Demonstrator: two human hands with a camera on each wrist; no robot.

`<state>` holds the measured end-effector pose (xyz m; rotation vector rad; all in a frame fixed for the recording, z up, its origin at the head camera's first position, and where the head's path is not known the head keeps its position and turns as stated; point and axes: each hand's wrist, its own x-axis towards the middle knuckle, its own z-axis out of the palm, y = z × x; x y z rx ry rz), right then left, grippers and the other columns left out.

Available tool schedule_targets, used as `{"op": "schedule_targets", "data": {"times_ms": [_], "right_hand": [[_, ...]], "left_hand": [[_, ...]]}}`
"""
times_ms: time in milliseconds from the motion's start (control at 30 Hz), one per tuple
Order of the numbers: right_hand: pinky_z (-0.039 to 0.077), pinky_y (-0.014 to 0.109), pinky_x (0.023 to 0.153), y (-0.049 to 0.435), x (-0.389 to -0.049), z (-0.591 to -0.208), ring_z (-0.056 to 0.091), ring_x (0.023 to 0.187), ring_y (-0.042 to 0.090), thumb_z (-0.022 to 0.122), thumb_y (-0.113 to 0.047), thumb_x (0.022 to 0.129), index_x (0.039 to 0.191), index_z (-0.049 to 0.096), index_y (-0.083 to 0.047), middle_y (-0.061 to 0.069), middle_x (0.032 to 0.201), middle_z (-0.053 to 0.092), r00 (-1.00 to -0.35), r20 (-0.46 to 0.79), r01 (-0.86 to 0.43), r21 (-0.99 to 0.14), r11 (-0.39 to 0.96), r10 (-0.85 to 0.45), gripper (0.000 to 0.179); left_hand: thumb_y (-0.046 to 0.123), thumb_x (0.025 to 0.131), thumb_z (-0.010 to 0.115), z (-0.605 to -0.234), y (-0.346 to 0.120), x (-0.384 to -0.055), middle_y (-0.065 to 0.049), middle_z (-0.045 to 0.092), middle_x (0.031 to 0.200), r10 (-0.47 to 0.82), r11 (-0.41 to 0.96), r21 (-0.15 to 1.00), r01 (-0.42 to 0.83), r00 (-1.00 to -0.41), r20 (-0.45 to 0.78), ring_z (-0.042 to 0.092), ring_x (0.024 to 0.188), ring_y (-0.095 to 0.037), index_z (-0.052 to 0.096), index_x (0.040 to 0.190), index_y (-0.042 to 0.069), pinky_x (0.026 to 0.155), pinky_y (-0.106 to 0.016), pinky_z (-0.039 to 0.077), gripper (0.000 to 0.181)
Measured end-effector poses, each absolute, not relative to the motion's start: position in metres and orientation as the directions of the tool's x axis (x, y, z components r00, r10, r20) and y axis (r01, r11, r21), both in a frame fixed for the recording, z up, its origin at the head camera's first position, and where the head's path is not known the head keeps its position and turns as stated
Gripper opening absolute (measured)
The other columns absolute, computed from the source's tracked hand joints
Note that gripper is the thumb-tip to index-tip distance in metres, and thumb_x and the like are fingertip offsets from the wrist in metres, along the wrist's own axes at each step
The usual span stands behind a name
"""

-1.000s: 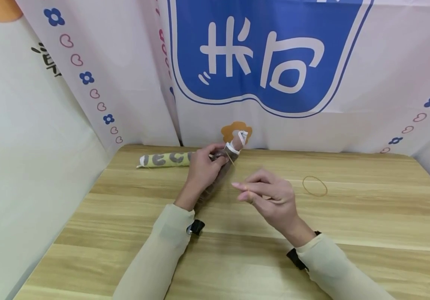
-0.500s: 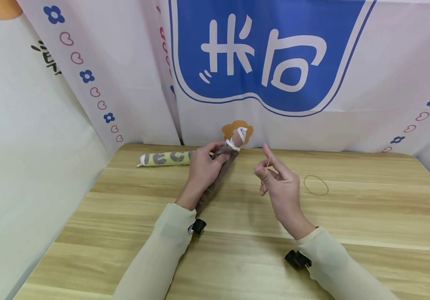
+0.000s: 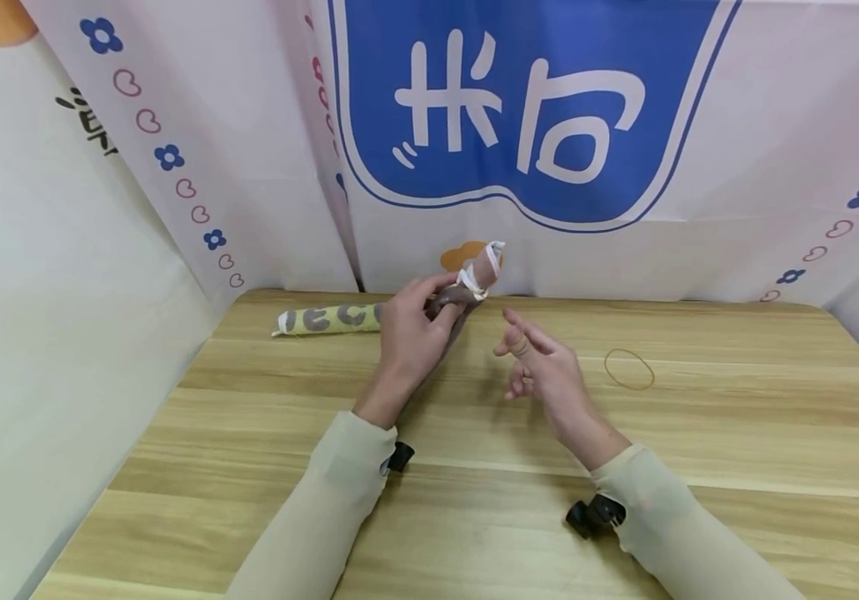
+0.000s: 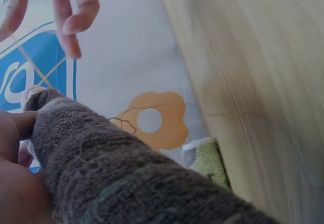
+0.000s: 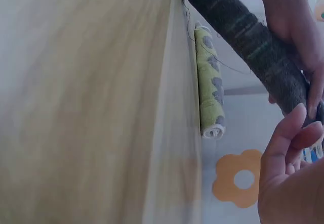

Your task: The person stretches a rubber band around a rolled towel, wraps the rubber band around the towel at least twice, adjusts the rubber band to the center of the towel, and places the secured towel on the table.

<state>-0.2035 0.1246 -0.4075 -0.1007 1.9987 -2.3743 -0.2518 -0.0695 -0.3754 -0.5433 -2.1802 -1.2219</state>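
Note:
My left hand grips a rolled grey-brown towel near its upper end, which tilts up off the table and shows a white edge. A thin rubber band runs from that end, crossed over itself, to spread fingers of my right hand, which hook it taut. In the head view the right hand hovers just right of the towel's end, and the band is hard to make out there. Behind my left hand lies a yellow-green rolled towel with grey letters, partly hidden by that hand.
A second rubber band lies on the wooden table to the right. A printed cloth backdrop rises along the table's back edge. In the left wrist view a loose thread strays in front of the table.
My right hand has risen from low beside the towel, turned, and come back toward its end with fingers spreading the band. The left hand keeps its grip; the towel's end has lifted slightly.

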Motion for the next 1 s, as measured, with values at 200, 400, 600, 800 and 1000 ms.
{"op": "schedule_targets", "data": {"times_ms": [200, 400, 600, 800, 1000], "right_hand": [[0.061, 0.036, 0.06, 0.118, -0.195, -0.402, 0.057, 0.059, 0.011, 0.072, -0.052, 0.098, 0.157, 0.055, -0.02, 0.01, 0.108, 0.069, -0.982, 0.133, -0.117, -0.985, -0.123, -0.131, 0.069], [0.06, 0.036, 0.055, 0.121, -0.193, -0.394, 0.055, 0.058, 0.011, 0.072, -0.063, 0.089, 0.162, 0.048, -0.024, 0.011, 0.105, 0.066, -0.939, 0.317, -0.298, -0.944, -0.138, -0.136, 0.085], [0.054, 0.026, 0.051, 0.12, -0.187, -0.387, 0.048, 0.057, 0.01, 0.067, -0.055, 0.095, 0.15, 0.06, -0.01, 0.012, 0.099, 0.065, -0.801, 0.59, -0.562, -0.8, -0.211, -0.102, 0.072], [0.042, 0.023, 0.048, 0.114, -0.185, -0.385, 0.044, 0.059, 0.014, 0.065, -0.041, 0.101, 0.135, 0.073, -0.011, 0.009, 0.093, 0.064, -0.672, 0.737, -0.689, -0.66, -0.301, -0.078, 0.047], [0.036, 0.024, 0.046, 0.108, -0.179, -0.383, 0.045, 0.059, 0.012, 0.075, -0.032, 0.096, 0.132, 0.074, -0.008, 0.01, 0.09, 0.062, -0.571, 0.813, -0.773, -0.58, -0.258, -0.116, 0.044]], "left_hand": [[0.0, 0.092, 0.079, -0.374, -0.069, -0.25, -0.018, 0.075, 0.109, 0.057, 0.508, 0.613, 0.605, -0.733, 0.678, 0.072, 0.089, -0.026, 0.076, 0.122, -0.001, 0.078, -0.04, 0.059, 0.03], [0.004, 0.093, 0.079, -0.376, -0.069, -0.251, -0.016, 0.076, 0.11, 0.084, 0.588, 0.565, 0.578, -0.739, 0.668, 0.072, 0.095, -0.027, 0.078, 0.121, 0.002, 0.08, -0.043, 0.058, 0.028], [0.006, 0.095, 0.077, -0.379, -0.07, -0.252, -0.015, 0.076, 0.115, 0.052, 0.615, 0.609, 0.501, -0.797, 0.602, 0.073, 0.101, -0.028, 0.078, 0.122, 0.003, 0.087, -0.044, 0.058, 0.028], [0.008, 0.094, 0.078, -0.38, -0.076, -0.256, -0.013, 0.077, 0.113, -0.015, 0.619, 0.674, 0.403, -0.852, 0.523, 0.073, 0.102, -0.028, 0.079, 0.122, 0.005, 0.088, -0.044, 0.057, 0.028], [0.011, 0.093, 0.078, -0.382, -0.084, -0.262, -0.014, 0.078, 0.107, -0.079, 0.632, 0.703, 0.327, -0.875, 0.478, 0.073, 0.093, -0.029, 0.078, 0.121, 0.006, 0.082, -0.045, 0.058, 0.028]]}}
